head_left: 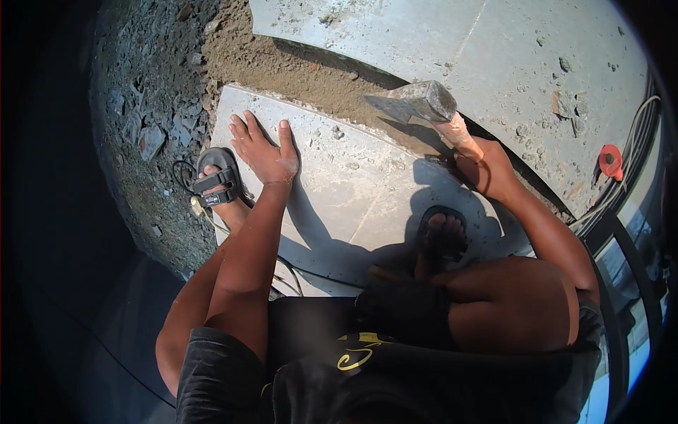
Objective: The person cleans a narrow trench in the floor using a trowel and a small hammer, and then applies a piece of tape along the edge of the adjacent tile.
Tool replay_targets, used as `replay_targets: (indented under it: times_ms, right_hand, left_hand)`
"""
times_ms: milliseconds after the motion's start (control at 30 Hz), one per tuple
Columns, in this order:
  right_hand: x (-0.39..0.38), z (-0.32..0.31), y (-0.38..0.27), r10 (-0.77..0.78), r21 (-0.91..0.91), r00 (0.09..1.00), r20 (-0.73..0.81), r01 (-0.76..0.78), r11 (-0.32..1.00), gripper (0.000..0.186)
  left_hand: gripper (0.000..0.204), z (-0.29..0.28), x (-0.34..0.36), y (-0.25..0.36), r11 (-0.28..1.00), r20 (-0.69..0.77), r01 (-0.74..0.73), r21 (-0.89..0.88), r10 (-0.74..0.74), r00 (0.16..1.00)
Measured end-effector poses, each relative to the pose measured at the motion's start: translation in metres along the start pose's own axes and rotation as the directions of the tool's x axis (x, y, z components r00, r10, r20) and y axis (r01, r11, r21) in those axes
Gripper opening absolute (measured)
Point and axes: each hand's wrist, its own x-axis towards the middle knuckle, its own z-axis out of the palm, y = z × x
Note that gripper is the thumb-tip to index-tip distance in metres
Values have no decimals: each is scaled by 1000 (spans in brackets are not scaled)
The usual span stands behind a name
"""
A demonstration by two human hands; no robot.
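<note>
My left hand (267, 154) lies flat on a large pale grey slab (346, 180), near its far left corner, fingers spread. Closed round the short handle of a hatchet (427, 102) is my right hand (489, 171), off to the right. The hatchet's worn metal head is raised, its wedge blade pointing left and its blunt end to the right. Beyond the slab's far edge runs a strip of loose brown sand (300, 74). A second pale slab (417, 32) lies past that strip, with grit and small chips on it.
Broken rubble (152, 141) covers the ground at left. My sandalled left foot (217, 185) is by the slab's left edge; the right foot (443, 230) rests on it in shadow. A red round object (610, 162) and cables (632, 127) lie at far right. Dark cord (318, 274) crosses the near slab.
</note>
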Motion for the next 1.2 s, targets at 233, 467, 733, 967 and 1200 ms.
replay_targets:
  times_ms: [233, 467, 733, 967, 1200]
  right_hand:
    - [11, 11, 17, 13, -144, 991, 136, 6, 990, 28]
    - [7, 9, 5, 177, -180, 972, 155, -148, 973, 32]
    - [10, 11, 1, 37, 25, 999, -5, -37, 999, 30]
    - [27, 21, -1, 162, -321, 986, 37, -142, 936, 19]
    - [21, 23, -19, -61, 112, 995, -81, 69, 991, 23]
  left_hand:
    - [81, -4, -2, -2, 1000, -13, -12, 20, 12, 1000]
    - [81, 0, 0, -1, 1000, -27, -18, -6, 17, 999]
    - [84, -1, 0, -2, 1000, -2, 6, -3, -6, 1000]
    - [85, -6, 0, -1, 1000, 12, 20, 18, -20, 1000]
    - [85, -5, 0, -1, 1000, -17, 5, -19, -5, 1000]
